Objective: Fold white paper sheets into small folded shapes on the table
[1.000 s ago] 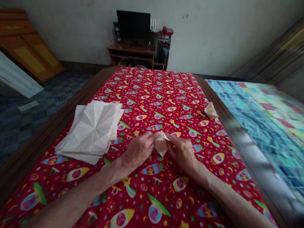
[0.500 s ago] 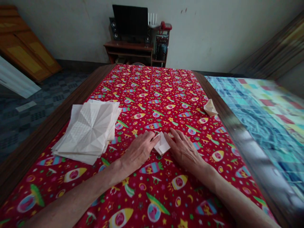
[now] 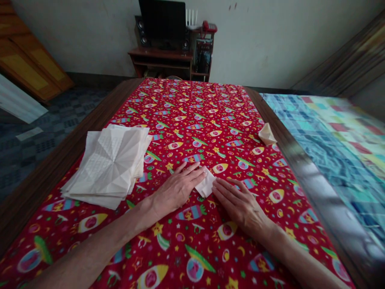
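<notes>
A small folded white paper lies on the red rocket-patterned cloth in front of me. My left hand lies flat with its fingers stretched out, the fingertips pressing the paper's left side. My right hand lies flat beside the paper, fingers extended, fingertips at its right edge. A stack of creased white paper sheets sits to the left of my left hand.
A finished folded paper piece rests near the table's right edge. The wooden table rim runs along both sides. A blue patterned bed is at the right. A desk with monitor and speakers stands against the far wall.
My hands lowered the paper from a raised pinch onto the cloth and flattened out. My right hand slid back toward me, off the paper.
</notes>
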`<state>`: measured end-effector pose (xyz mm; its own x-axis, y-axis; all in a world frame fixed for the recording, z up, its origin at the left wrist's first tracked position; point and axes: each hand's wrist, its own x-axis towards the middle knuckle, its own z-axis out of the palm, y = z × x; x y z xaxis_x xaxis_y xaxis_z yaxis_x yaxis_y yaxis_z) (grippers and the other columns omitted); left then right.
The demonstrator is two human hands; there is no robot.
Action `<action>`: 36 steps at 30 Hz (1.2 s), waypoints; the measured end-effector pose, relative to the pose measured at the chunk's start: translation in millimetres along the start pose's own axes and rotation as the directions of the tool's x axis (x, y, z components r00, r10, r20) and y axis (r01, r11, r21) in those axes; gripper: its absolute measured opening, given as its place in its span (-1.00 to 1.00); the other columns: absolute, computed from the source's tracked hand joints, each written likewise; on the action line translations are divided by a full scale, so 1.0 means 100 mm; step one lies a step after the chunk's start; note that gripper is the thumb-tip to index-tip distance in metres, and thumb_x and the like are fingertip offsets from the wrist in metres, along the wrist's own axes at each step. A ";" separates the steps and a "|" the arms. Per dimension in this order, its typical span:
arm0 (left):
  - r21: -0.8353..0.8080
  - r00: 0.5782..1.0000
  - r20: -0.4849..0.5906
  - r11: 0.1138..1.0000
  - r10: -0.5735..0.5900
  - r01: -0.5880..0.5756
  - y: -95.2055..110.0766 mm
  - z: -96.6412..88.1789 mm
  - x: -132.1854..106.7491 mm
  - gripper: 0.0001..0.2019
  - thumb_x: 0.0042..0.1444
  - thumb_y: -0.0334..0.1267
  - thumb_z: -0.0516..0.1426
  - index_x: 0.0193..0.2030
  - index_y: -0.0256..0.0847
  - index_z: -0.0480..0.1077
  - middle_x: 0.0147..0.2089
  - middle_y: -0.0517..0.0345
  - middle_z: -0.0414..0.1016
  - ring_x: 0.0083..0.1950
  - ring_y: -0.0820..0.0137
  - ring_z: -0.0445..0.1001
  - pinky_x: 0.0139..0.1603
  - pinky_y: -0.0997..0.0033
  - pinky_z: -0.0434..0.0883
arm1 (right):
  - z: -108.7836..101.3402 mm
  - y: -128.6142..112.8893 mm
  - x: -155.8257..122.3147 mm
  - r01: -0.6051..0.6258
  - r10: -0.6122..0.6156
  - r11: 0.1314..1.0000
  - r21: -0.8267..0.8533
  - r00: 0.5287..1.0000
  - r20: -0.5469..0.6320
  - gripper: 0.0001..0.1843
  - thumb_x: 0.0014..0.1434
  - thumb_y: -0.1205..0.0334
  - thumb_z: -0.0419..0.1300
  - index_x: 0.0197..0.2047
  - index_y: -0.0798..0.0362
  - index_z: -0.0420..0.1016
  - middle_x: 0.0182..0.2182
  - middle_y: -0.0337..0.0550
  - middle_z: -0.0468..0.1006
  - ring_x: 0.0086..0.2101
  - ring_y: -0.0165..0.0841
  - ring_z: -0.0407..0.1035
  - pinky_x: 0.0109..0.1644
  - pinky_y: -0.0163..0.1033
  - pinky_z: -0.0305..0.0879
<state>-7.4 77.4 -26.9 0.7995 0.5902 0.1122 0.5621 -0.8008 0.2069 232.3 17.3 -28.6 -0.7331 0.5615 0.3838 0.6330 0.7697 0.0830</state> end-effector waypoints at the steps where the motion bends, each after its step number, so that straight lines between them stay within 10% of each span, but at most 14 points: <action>1: 0.001 1.000 0.001 1.000 0.001 -0.001 0.00 0.00 0.00 -0.45 0.17 -0.55 -0.09 0.31 -0.21 0.12 0.39 0.11 0.08 0.43 0.29 -0.10 0.40 0.06 -0.05 | 0.00 -0.01 -0.01 -0.009 0.009 1.000 0.012 1.000 0.006 -0.62 0.30 0.44 -0.10 0.10 0.25 0.38 0.06 0.09 0.46 0.10 -0.13 0.31 0.09 0.10 0.31; 23: 0.057 1.000 0.021 0.998 0.015 -0.016 -0.01 -0.03 -0.16 -0.37 0.11 -0.57 -0.09 0.34 -0.15 0.05 0.41 0.16 0.03 0.44 0.32 -0.11 0.39 0.07 -0.03 | -0.05 0.01 0.00 -0.120 0.088 0.979 0.167 0.978 0.191 -0.45 0.33 0.24 0.00 0.34 0.19 0.05 0.27 0.09 0.17 0.27 -0.21 0.01 0.31 0.01 0.10; 36: 0.062 0.999 0.037 0.998 -0.012 0.009 0.03 -0.04 -0.34 -0.35 0.08 -0.58 -0.11 0.35 -0.18 0.03 0.42 0.14 -0.01 0.44 0.31 -0.10 0.40 0.05 -0.09 | 0.01 -0.02 0.13 -0.092 0.069 0.982 0.166 0.988 0.140 -0.52 0.34 0.20 -0.01 0.25 0.24 0.24 0.21 0.13 0.27 0.24 -0.18 0.09 0.29 0.02 0.14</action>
<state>-34.1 55.5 -25.8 0.8003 0.5951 0.0735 0.5814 -0.8001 0.1477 221.5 23.8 -24.1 -0.7152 0.6504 0.2558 0.6479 0.7543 -0.1064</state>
